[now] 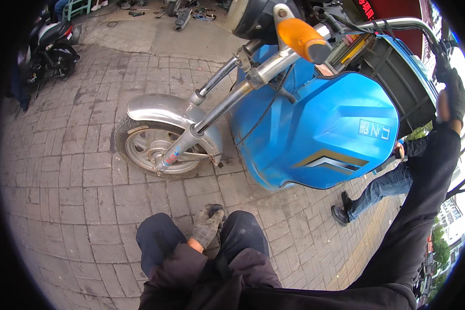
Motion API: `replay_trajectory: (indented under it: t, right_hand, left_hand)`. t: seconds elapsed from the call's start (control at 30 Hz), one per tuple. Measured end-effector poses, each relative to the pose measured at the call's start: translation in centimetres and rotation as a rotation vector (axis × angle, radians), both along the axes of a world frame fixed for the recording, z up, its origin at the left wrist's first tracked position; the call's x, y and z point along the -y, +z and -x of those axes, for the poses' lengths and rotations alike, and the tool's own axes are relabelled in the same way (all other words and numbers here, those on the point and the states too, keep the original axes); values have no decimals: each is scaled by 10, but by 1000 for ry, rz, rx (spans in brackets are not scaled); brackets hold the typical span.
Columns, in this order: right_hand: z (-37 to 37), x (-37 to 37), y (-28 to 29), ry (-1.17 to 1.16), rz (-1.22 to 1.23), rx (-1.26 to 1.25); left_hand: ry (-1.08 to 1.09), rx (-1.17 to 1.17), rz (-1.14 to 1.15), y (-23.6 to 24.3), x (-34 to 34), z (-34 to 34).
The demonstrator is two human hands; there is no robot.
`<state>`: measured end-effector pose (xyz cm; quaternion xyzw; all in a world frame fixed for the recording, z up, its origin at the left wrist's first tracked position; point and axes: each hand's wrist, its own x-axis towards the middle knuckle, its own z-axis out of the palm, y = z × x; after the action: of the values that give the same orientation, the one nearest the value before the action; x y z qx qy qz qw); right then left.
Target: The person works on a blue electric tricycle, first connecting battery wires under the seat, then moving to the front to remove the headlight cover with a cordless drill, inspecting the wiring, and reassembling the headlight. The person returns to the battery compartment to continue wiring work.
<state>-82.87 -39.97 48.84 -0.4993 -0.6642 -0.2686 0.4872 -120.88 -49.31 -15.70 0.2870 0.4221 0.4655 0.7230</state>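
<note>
We steady the blue electric scooter (315,129), tipped on the brick pavement (62,170). Our gloved right hand (452,93) is clenched on its handlebar grip (442,49), arm stretched up. Our gloved left hand (206,225) hangs released between our knees, holding nothing. Front wheel (152,147) touches ground. Holding step, we judge; next needs a firm grip while the free hand reaches in.

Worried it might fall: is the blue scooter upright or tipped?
Tipped: the blue scooter leans, right hand gripping its handlebar.
</note>
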Motion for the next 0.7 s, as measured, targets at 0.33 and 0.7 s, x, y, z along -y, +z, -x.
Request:
replay_trajectory:
  t: [0.33, 0.7]
  right_hand:
    - [-44, 45, -1, -640, -105, 628]
    - [0, 56, -11, -326, -162, -22]
  left_hand:
    - [228, -291, -208, 65, -16, 87]
    - [494, -333, -246, 99, 32, 164]
